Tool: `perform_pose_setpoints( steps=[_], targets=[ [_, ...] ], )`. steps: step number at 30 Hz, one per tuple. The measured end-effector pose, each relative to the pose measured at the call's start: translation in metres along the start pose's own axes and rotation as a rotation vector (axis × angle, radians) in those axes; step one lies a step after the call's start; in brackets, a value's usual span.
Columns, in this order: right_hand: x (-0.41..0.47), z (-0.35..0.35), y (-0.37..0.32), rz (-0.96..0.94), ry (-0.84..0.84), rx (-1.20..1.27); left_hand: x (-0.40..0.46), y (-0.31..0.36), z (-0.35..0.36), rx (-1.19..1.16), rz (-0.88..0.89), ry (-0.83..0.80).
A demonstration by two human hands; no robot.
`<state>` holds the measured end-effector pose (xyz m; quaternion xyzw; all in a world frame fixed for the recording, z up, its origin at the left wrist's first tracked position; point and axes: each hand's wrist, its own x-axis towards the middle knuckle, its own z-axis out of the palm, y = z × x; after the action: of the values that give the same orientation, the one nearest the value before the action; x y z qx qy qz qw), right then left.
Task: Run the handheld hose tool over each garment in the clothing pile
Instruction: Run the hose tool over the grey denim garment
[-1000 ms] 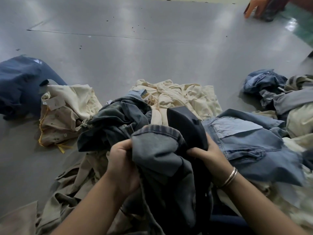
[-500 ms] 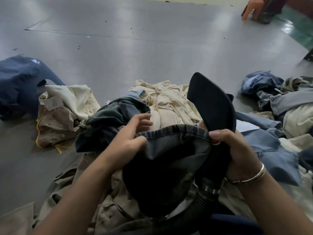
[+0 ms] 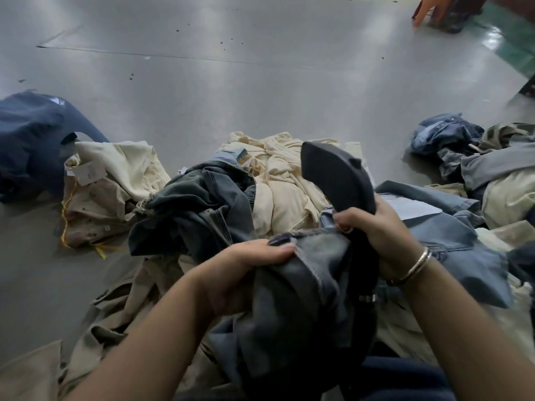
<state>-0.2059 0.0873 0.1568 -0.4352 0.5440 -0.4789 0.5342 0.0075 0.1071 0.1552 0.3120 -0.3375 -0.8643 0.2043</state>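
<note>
A person seated on a grey floor [image 3: 260, 91] works a dark grey denim garment [image 3: 301, 285] with a black hose tool [image 3: 338, 178], its wedge-shaped head raised above the clothing pile. The left hand [image 3: 246, 264] clamps a bunched edge of the denim, fingers curled over the hem; the right hand [image 3: 373, 235], a bangle [image 3: 411, 267] at its wrist, is wrapped around the tool's neck and appears to pin a fold of the same cloth against it. The garment hangs between both hands, just above the person's lap, with cream garments [image 3: 278, 180] and a blue denim shirt [image 3: 451, 235] lying behind and to the right. The step in hand looks like readying the cloth for a pass of the tool. To do it well, the left hand would likely need to pull the hem taut and away so a flat panel faces the head, rather than a wad; the right hand should probably free the pinched fold before tipping the head down. Whether the head touches fabric at this moment cannot be told, since its working face is turned away. A tangled hose below, mostly hidden, could snag the drape.
</note>
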Motion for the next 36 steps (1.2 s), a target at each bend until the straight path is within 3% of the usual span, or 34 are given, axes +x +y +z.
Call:
perform_pose_setpoints(
  steps=[3,7,12,16,23,30,34,36],
  targets=[
    [0.002,-0.004,0.005,0.005,0.105,0.023,-0.005,0.004,-0.002,-0.287,0.177,-0.032],
    [-0.008,-0.032,-0.006,-0.009,0.234,0.141,-0.008,0.011,-0.013,-0.309,0.448,0.31],
    [-0.048,-0.025,-0.013,0.049,-0.005,0.001,0.003,-0.008,-0.007,-0.147,0.492,0.527],
    [-0.065,-0.003,-0.012,0.08,-0.32,-0.167,0.003,-0.007,-0.005,-0.139,0.467,0.512],
    [-0.059,-0.011,-0.014,0.044,-0.32,-0.278,-0.011,0.001,-0.013,-0.107,0.382,0.307],
    [-0.053,0.01,-0.023,-0.05,-0.406,-0.32,-0.007,-0.019,-0.001,0.331,0.212,0.158],
    [-0.055,-0.012,-0.031,0.006,-0.346,-0.257,-0.015,0.001,-0.016,0.436,0.407,0.323],
    [-0.056,-0.023,-0.032,0.041,-0.347,-0.273,-0.023,0.009,-0.023,0.627,0.49,0.342]
  ],
)
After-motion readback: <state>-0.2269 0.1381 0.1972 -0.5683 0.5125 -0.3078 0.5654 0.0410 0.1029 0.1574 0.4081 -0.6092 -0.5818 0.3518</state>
